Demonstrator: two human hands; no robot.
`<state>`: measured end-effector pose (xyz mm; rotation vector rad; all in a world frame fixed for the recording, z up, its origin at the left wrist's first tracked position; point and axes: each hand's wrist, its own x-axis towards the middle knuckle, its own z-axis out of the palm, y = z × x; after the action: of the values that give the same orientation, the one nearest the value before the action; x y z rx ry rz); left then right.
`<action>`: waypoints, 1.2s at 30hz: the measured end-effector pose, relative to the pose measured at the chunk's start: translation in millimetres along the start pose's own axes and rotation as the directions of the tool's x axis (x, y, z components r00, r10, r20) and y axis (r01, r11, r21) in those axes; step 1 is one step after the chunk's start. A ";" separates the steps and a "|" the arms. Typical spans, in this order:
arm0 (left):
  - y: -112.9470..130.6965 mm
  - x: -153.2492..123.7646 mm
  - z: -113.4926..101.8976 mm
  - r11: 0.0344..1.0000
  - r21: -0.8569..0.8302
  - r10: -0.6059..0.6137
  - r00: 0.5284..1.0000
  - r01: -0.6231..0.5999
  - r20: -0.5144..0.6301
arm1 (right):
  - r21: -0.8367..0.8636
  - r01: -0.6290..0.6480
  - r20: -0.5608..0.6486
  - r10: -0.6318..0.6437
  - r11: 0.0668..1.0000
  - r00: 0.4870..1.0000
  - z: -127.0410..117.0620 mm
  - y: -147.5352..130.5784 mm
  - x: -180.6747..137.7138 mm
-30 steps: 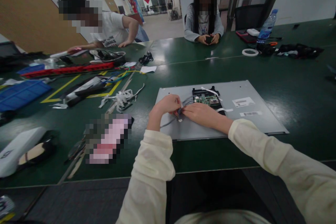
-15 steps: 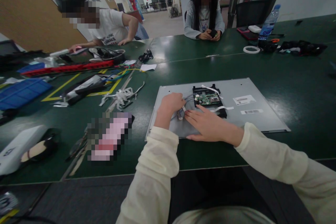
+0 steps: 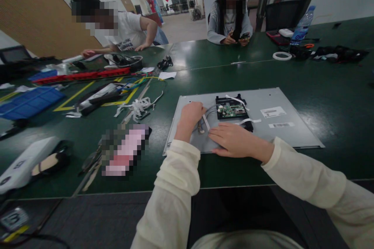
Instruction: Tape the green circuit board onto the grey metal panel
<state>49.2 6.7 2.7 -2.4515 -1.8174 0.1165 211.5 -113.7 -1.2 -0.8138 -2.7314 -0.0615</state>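
Note:
A flat silver-grey panel point(image 3: 280, 109) lies on the green table, with a black bracket and a green circuit board point(image 3: 230, 111) on it. White tape strips point(image 3: 251, 121) lie across the bracket's edges. My left hand point(image 3: 191, 118) is closed over the panel's left part, fingers curled at the upper end of a narrow white tape strip point(image 3: 206, 122). Grey cables point(image 3: 210, 109) run from the board under that hand. Palm down, my right hand point(image 3: 233, 140) rests at the panel's near edge, its fingers stretched toward the strip's lower end. The left fingertips are partly hidden.
Left of the panel lie a phone point(image 3: 128, 149), a tangle of white strips point(image 3: 138, 108) and a blue basket point(image 3: 32, 103). A tape roll point(image 3: 282, 56) and a water bottle point(image 3: 303, 26) stand at the far right. Two people sit across the table.
My right hand has shifted slightly right and away from the left one, and more of the white strip between them shows. The left hand stays over the cables.

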 end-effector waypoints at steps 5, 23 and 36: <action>-4.1 0.8 3.0 1.000 0.018 0.001 0.999 0.000 -0.042 | 0.108 0.038 -0.019 -0.036 0.993 0.999 -0.1 0.8 -3.1; 1.3 -7.2 -11.5 0.986 -0.062 -0.166 0.940 0.154 -0.297 | 0.364 0.024 0.001 -0.026 0.931 1.000 7.7 7.1 -8.7; 10.6 -14.6 -21.7 0.984 -0.093 -0.176 0.932 0.155 -0.316 | 0.139 -0.354 -0.052 0.364 0.925 0.930 30.4 70.7 -12.1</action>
<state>57.5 -10.9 23.2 -2.1825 -1.8905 -0.3431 251.5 -57.0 -36.7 -1.2310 -2.4408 0.1547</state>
